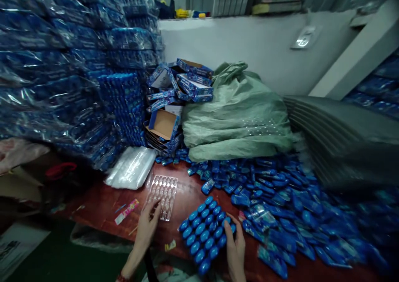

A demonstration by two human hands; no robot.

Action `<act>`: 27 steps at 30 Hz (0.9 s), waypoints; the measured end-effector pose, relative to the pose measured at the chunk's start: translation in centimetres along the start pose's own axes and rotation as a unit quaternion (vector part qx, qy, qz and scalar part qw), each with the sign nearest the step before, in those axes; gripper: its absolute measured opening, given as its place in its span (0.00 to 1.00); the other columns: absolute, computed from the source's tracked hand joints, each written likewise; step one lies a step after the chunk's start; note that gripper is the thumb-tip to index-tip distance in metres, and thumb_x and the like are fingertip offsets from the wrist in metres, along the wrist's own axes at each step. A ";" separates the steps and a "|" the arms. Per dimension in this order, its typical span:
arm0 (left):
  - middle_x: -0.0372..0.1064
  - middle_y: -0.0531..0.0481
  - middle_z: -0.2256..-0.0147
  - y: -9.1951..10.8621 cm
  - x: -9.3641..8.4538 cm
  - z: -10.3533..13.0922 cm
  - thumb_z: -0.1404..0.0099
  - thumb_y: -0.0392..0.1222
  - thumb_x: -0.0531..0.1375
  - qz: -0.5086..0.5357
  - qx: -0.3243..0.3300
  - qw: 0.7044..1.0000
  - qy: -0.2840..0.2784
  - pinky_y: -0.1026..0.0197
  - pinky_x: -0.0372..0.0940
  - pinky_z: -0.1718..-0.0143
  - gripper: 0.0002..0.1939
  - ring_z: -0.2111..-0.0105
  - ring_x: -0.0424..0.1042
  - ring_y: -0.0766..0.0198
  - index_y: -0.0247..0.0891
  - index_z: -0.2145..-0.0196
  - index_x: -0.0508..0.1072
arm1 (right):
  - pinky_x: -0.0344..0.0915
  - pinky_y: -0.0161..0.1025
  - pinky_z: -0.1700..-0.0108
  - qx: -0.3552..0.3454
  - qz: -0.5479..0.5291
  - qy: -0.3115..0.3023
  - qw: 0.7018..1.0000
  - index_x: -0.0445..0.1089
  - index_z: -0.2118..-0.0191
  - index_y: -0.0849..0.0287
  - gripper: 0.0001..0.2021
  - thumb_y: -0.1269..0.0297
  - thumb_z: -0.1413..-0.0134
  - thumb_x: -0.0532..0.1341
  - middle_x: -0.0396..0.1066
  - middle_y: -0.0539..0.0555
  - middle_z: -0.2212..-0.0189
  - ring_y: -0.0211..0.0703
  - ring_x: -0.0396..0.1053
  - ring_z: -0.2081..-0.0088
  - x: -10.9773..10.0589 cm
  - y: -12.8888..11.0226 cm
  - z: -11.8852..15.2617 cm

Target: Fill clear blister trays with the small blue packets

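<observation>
My right hand (234,240) grips the right edge of a tray of blue oval pieces (202,232), which is tilted over the table's front edge. The pieces sit in rows in the tray. To the left, my left hand (151,217) has its fingertips on a clear plastic tray with moulded hollows (168,190), which lies on the red-brown table (106,205). The fingers of my left hand are curled over that tray's lower left part. Loose blue packets (280,203) are heaped just right of my right hand.
Clear plastic bags (132,167) lie left of the clear tray. Blue boxes (163,124) and a green sack (237,115) stand behind. Wrapped blue packs (62,74) rise at left. Grey sheets (349,136) lean in at right. A pink-yellow wrapper (126,212) lies near the front edge.
</observation>
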State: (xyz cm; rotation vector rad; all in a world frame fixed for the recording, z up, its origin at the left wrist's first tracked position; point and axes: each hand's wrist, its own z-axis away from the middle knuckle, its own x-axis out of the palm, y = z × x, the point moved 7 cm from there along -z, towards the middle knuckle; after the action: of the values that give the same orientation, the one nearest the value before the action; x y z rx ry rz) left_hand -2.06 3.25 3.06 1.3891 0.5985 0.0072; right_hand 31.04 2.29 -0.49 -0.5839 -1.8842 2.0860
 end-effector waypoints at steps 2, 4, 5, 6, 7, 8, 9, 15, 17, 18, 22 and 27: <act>0.68 0.39 0.57 0.3 -1.1 -1.6 0.42 0.56 0.53 -0.052 0.054 0.996 0.048 0.49 0.64 0.54 0.27 0.57 0.69 0.52 0.33 0.54 0.70 | 0.58 0.43 0.49 -0.002 0.010 0.002 1.000 0.67 0.55 0.60 0.24 0.46 0.52 0.58 0.70 0.56 0.56 0.50 0.65 0.52 0.1 0.2 0.0; 0.64 0.35 0.54 0.7 -2.0 -2.0 0.42 0.54 0.52 -0.140 0.086 0.980 0.113 0.42 0.59 0.50 0.27 0.52 0.64 0.47 0.30 0.52 0.68 | 0.56 0.43 0.48 -0.001 0.012 -0.001 1.000 0.65 0.53 0.59 0.25 0.47 0.51 0.57 0.68 0.57 0.53 0.50 0.63 0.50 0.3 0.2 0.0; 0.63 0.32 0.53 0.9 -2.2 -1.8 0.42 0.53 0.52 -0.179 0.087 0.970 0.137 0.39 0.57 0.49 0.28 0.50 0.62 0.44 0.29 0.51 0.68 | 0.56 0.43 0.47 0.001 0.007 0.001 1.000 0.64 0.52 0.59 0.25 0.47 0.50 0.56 0.67 0.57 0.52 0.50 0.62 0.49 0.3 0.3 0.0; 0.62 0.32 0.52 1.0 -2.2 -1.3 0.41 0.53 0.51 -0.202 0.081 0.966 0.141 0.38 0.55 0.48 0.27 0.50 0.61 0.43 0.29 0.52 0.68 | 0.56 0.43 0.47 0.004 -0.001 0.004 1.000 0.63 0.51 0.58 0.25 0.47 0.50 0.56 0.66 0.57 0.51 0.49 0.61 0.48 0.3 0.3 0.0; 0.63 0.32 0.53 1.0 -1.7 -0.6 0.39 0.53 0.50 -0.204 0.067 0.969 0.118 0.38 0.55 0.48 0.25 0.50 0.62 0.43 0.30 0.53 0.69 | 0.56 0.42 0.47 0.006 -0.012 0.010 1.000 0.62 0.50 0.58 0.25 0.47 0.49 0.56 0.66 0.56 0.51 0.49 0.61 0.48 0.3 0.4 0.0; 0.66 0.34 0.55 0.8 -0.8 0.4 0.38 0.54 0.48 -0.188 0.047 0.979 0.063 0.40 0.56 0.48 0.24 0.52 0.65 0.45 0.33 0.55 0.70 | 0.56 0.42 0.47 0.010 -0.022 0.016 1.000 0.62 0.50 0.58 0.24 0.48 0.49 0.55 0.66 0.56 0.50 0.49 0.61 0.47 0.3 0.5 0.1; 0.68 0.37 0.57 0.6 0.7 1.6 0.36 0.55 0.47 -0.152 0.025 0.988 -0.017 0.44 0.58 0.48 0.23 0.54 0.67 0.48 0.35 0.57 0.71 | 0.56 0.42 0.47 0.014 -0.030 0.020 0.999 0.62 0.50 0.57 0.24 0.47 0.48 0.55 0.66 0.56 0.50 0.49 0.61 0.47 0.3 0.6 0.1; 0.63 0.44 0.45 -0.7 7.7 9.4 0.38 0.62 0.51 0.106 -0.127 0.950 -0.264 0.53 0.50 0.40 0.33 0.43 0.59 0.55 0.40 0.42 0.58 | 0.59 0.44 0.52 0.048 -0.044 0.041 0.997 0.67 0.58 0.60 0.22 0.46 0.51 0.55 0.70 0.56 0.58 0.50 0.65 0.54 1.1 1.0 0.4; 0.57 0.42 0.41 -1.1 8.5 9.8 0.42 0.63 0.54 0.173 -0.177 0.937 -0.248 0.54 0.51 0.41 0.41 0.41 0.56 0.54 0.39 0.38 0.50 | 0.60 0.43 0.54 0.048 -0.044 0.052 0.997 0.67 0.60 0.60 0.21 0.47 0.51 0.55 0.70 0.55 0.61 0.49 0.66 0.57 1.5 0.6 0.3; 0.56 0.41 0.41 -1.4 8.7 9.8 0.44 0.64 0.56 0.205 -0.207 0.926 -0.239 0.54 0.54 0.42 0.45 0.41 0.56 0.53 0.39 0.37 0.46 | 0.61 0.43 0.55 0.044 -0.042 0.050 0.997 0.67 0.60 0.60 0.21 0.47 0.51 0.55 0.70 0.55 0.62 0.49 0.66 0.58 1.8 0.3 0.3; 0.59 0.39 0.42 -1.9 8.1 10.0 0.53 0.63 0.64 0.306 -0.293 0.884 -0.198 0.53 0.62 0.48 0.54 0.44 0.61 0.49 0.41 0.37 0.44 | 0.62 0.42 0.56 0.028 -0.045 -0.001 0.999 0.67 0.60 0.59 0.20 0.47 0.50 0.55 0.71 0.55 0.62 0.48 0.67 0.58 3.7 -1.3 0.7; 0.64 0.39 0.46 -3.9 1.0 11.7 0.61 0.62 0.68 0.333 -0.309 0.889 -0.061 0.51 0.67 0.53 0.52 0.49 0.67 0.45 0.46 0.42 0.51 | 0.65 0.40 0.56 0.029 -0.064 -0.133 0.989 0.69 0.59 0.56 0.19 0.47 0.44 0.51 0.72 0.53 0.61 0.48 0.68 0.58 8.4 -2.9 4.5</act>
State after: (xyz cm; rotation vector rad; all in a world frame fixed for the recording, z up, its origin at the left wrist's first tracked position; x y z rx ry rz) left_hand 2.17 -7.95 -0.28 0.8945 -0.0281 0.6104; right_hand 21.36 2.47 1.74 -0.1699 -1.9311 2.2151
